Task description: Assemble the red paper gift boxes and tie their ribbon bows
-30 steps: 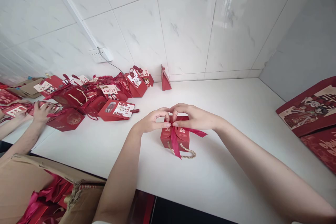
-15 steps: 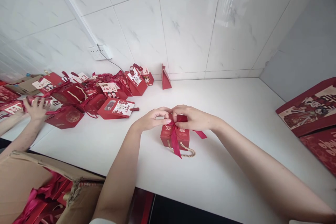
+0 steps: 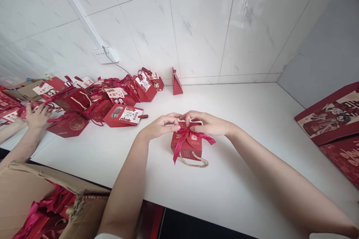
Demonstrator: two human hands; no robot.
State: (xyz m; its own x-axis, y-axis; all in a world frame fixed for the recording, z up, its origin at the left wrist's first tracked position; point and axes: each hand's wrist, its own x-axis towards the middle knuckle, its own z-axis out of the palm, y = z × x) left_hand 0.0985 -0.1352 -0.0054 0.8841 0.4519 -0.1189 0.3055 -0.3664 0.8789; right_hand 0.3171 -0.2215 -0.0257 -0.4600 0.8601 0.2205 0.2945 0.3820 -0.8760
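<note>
Brown corrugated carton (image 3: 25, 190) at lower left, nearest the camera. Its flaps are open, with loose pink strips (image 3: 36, 214) and red card inside. Past it is the white table (image 3: 238, 179); both forearms reach in over its near edge.

Centre of the table: a small red gift box (image 3: 187, 149), upright, with gold print on the front face. A twisted beige rope handle (image 3: 196, 163) lies on the table against its near bottom edge. A dark-pink ribbon (image 3: 179, 142) is tied on top. One tail hangs down the front left; the other points out to the right.

The left hand (image 3: 158, 127) has its fingers curled, with thumb and forefinger closed in a pinch on the ribbon at the knot, above the box lid. The right hand (image 3: 209, 124) mirrors it, fingertips pinched shut on the ribbon from the other side. The two hands' fingertips are close together; whether they touch, I cannot tell.

Right edge, well apart from the hands: two large printed red boxes (image 3: 331, 119).

Left, farther back: another person's hand (image 3: 37, 115) lies on a heap of red boxes (image 3: 84, 101) with white tags and ribbons. A windowed box (image 3: 123, 115) at the heap's near edge lies closest to the left hand.

At the wall foot a single narrow red pack (image 3: 176, 82) stands alone. Above the heap is a wall socket (image 3: 106, 55), its cable running down behind the boxes. Pale marbled tiles (image 3: 196, 26) behind.
</note>
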